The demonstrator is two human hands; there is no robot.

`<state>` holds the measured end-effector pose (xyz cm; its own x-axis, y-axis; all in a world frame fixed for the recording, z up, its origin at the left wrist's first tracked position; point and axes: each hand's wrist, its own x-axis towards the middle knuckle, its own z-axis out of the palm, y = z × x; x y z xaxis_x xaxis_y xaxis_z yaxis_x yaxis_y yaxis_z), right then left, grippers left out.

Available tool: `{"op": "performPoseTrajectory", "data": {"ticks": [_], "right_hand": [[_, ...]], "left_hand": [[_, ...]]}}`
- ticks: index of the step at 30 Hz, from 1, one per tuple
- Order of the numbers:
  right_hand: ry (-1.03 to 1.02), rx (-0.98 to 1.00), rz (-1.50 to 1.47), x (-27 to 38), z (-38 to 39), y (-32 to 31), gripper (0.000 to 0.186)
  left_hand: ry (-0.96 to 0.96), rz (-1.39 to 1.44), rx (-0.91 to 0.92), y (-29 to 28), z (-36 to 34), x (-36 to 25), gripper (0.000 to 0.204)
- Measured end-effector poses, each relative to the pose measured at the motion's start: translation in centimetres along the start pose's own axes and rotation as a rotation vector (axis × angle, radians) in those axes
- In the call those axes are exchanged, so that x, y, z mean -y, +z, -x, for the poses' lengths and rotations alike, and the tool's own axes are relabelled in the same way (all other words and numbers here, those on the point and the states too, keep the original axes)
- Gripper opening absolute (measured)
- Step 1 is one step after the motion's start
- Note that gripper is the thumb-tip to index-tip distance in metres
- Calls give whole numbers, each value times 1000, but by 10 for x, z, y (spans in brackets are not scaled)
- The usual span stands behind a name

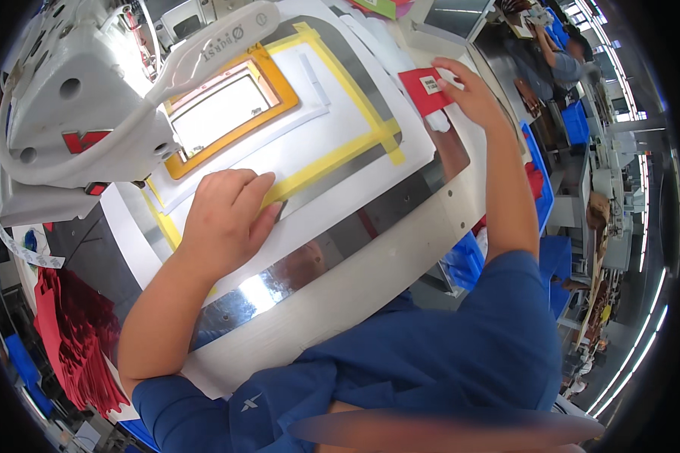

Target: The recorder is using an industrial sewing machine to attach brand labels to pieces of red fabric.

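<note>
Left hand lies flat, fingers spread, pinning the white template steady; beyond the template, right hand pinches a red piece.

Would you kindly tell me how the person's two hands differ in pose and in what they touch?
The left hand lies flat, palm down, on the white template sheet with yellow tape; the right hand is stretched far forward, pinching a small red piece. Left is near the body, right far. Both are bare.

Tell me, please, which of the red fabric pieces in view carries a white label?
The small red piece held by the right hand at the table's far edge carries it; the red pieces stacked lower left show no label.
</note>
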<state>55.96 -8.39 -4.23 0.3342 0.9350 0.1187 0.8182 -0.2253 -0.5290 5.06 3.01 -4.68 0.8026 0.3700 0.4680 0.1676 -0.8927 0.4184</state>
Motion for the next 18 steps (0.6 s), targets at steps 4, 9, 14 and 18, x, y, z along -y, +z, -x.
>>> {"op": "performPoseTrajectory", "data": {"ticks": [4, 9, 14, 18], "right_hand": [[68, 296, -193, 2, -33, -3, 50], [49, 389, -102, 7, -47, -14, 44], [166, 368, -206, 10, -33, -29, 26], [162, 365, -232, 20, -17, -51, 26]], "left_hand": [[-16, -6, 35, -1, 1, 0, 41], [-39, -8, 60, -2, 2, 0, 41], [-70, 12, 103, -1, 0, -1, 40], [-69, -4, 96, 0, 1, 0, 39]]}}
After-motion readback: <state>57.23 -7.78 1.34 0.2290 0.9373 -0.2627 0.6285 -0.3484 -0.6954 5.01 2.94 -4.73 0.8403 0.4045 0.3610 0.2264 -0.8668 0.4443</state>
